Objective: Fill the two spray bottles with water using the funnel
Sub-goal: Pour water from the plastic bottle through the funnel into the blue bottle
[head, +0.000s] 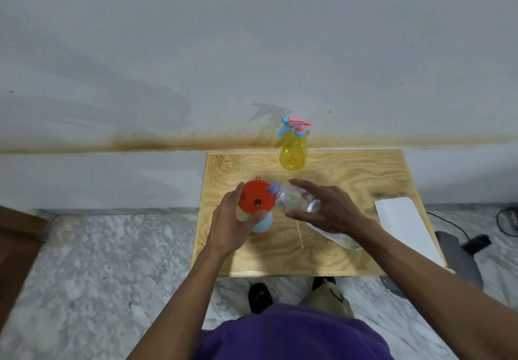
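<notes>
The left hand [232, 219] curls round the orange funnel [256, 201] seated in the blue bottle [262, 223]. The right hand [333, 209] grips the clear water bottle [297, 198], tipped sideways, mouth at the funnel's rim. Farther back on the wooden table [350, 174] stands the yellow spray bottle [293, 152].

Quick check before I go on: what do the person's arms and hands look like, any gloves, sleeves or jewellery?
Both the left hand and the right hand are bare: no gloves, rings or watch visible. Both forearms are uncovered up to the frame edge. A purple shirt shows below.
</notes>
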`<state>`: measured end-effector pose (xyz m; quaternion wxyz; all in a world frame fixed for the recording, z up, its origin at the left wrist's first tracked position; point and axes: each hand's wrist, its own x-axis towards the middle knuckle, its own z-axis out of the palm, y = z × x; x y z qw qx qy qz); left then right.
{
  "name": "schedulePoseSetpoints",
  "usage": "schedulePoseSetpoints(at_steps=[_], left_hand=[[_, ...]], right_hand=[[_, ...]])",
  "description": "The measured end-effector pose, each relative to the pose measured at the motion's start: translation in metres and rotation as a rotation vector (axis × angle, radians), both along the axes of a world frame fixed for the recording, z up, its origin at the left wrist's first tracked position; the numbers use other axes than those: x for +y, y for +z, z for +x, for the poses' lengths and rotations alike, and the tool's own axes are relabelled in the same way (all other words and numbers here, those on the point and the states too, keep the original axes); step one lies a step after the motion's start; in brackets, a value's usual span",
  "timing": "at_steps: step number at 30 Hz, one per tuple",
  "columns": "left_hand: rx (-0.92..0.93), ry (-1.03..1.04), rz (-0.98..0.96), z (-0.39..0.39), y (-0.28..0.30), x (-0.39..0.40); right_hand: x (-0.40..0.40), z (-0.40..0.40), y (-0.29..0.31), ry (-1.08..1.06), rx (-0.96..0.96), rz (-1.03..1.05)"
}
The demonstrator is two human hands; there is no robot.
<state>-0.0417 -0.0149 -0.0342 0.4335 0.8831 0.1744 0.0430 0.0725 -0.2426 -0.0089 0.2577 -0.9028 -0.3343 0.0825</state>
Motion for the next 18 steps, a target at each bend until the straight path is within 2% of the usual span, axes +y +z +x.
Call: schedulePoseSetpoints(at_steps=[7, 14, 18], left_hand=[[-0.023, 0.007, 0.010, 0.001, 0.000, 0.000], [0.005, 0.013, -0.015, 0.002, 0.000, 0.000], [0.010, 0.016, -0.024, 0.002, 0.001, -0.001]], right_hand=[[-0.023, -0.010, -0.011, -0.390, 0.108, 0.328], [-0.055, -0.009, -0.019, -0.744, 0.178, 0.411], [-0.063, -0.013, -0.027, -0.820, 0.194, 0.452]])
